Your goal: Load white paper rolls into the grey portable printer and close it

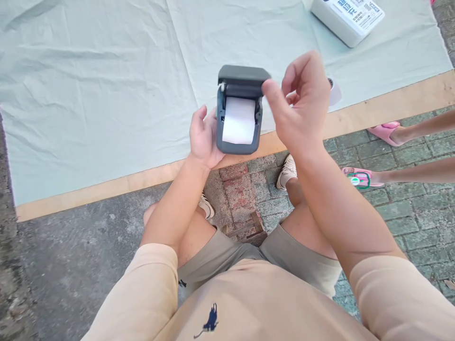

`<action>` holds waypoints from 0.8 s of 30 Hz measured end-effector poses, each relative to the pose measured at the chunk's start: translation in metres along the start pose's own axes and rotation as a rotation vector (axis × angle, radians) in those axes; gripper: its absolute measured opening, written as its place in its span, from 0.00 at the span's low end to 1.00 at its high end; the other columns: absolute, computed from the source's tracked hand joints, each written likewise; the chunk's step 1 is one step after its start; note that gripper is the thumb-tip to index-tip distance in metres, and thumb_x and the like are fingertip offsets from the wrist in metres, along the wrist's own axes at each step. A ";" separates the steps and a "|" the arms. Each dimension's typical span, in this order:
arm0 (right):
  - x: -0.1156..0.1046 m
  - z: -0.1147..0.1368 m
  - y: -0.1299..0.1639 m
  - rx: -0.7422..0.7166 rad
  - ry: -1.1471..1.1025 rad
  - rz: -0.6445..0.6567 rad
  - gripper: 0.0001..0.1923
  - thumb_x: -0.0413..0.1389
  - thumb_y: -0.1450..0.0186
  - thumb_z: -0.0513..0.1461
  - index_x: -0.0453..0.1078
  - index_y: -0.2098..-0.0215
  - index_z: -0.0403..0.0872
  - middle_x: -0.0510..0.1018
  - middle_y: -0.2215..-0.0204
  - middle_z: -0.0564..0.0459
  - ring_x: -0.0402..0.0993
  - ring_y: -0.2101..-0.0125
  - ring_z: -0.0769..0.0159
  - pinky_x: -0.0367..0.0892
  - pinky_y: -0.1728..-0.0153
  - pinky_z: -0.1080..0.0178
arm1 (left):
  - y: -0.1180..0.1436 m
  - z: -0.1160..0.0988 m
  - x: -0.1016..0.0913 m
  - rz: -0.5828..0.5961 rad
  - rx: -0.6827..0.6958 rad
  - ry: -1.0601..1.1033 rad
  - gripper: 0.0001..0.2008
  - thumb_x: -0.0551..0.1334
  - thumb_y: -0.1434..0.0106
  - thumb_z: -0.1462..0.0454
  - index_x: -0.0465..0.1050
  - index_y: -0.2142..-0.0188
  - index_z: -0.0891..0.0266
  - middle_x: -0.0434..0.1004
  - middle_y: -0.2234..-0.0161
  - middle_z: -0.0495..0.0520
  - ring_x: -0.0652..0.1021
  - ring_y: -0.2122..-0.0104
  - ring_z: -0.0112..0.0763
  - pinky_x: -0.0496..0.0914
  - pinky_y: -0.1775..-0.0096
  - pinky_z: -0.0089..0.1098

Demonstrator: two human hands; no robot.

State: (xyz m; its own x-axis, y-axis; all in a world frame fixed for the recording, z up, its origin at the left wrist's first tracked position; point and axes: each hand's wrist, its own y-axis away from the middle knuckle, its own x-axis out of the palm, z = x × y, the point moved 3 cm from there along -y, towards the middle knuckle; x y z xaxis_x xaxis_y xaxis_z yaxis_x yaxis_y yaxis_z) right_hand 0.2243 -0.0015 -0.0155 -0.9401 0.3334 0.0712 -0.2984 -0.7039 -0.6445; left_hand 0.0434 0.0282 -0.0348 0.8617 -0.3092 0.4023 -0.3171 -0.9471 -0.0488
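The left hand [203,137] holds a small grey printer [240,111] from its left side, the fingers wrapped behind it, above the edge of a low wooden board [391,106]. The printer lid is open and a white paper roll [239,121] lies inside. The right hand [302,102] is at the right corner of the lid; its thumb touches the lid, the fingers are curled and hold nothing. A pale green cloth [106,94] covers the board. A white box [346,19] lies far on the cloth. Another person's feet in pink sandals [386,132] stand at the right.
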 end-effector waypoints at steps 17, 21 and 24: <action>0.008 0.007 -0.002 0.065 0.568 0.526 0.22 0.60 0.44 0.35 0.72 0.51 0.53 0.79 0.54 0.50 0.73 0.47 0.44 0.65 0.40 0.34 | 0.011 0.007 0.007 0.082 0.031 -0.176 0.28 0.76 0.44 0.49 0.72 0.52 0.60 0.75 0.62 0.52 0.79 0.69 0.27 0.73 0.69 0.26; -0.005 -0.001 -0.007 0.117 0.057 0.277 0.22 0.57 0.45 0.38 0.68 0.51 0.51 0.76 0.58 0.51 0.74 0.56 0.60 0.77 0.54 0.53 | 0.005 0.003 0.002 0.013 0.014 -0.100 0.22 0.73 0.42 0.53 0.72 0.54 0.61 0.79 0.61 0.52 0.79 0.67 0.29 0.76 0.65 0.27; -0.012 -0.041 -0.012 0.478 -0.326 0.113 0.34 0.54 0.52 0.43 0.63 0.45 0.54 0.71 0.60 0.50 0.72 0.65 0.65 0.71 0.75 0.63 | 0.001 0.001 -0.003 0.001 -0.020 -0.045 0.17 0.64 0.34 0.52 0.74 0.55 0.63 0.81 0.60 0.54 0.81 0.64 0.32 0.80 0.61 0.31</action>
State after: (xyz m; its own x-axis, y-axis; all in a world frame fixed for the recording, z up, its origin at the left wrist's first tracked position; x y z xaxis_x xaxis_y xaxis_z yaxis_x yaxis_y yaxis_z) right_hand 0.2460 0.0283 -0.0398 -0.9498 0.0833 0.3016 -0.1638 -0.9537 -0.2521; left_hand 0.0409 0.0284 -0.0371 0.8781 -0.3143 0.3607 -0.3257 -0.9450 -0.0307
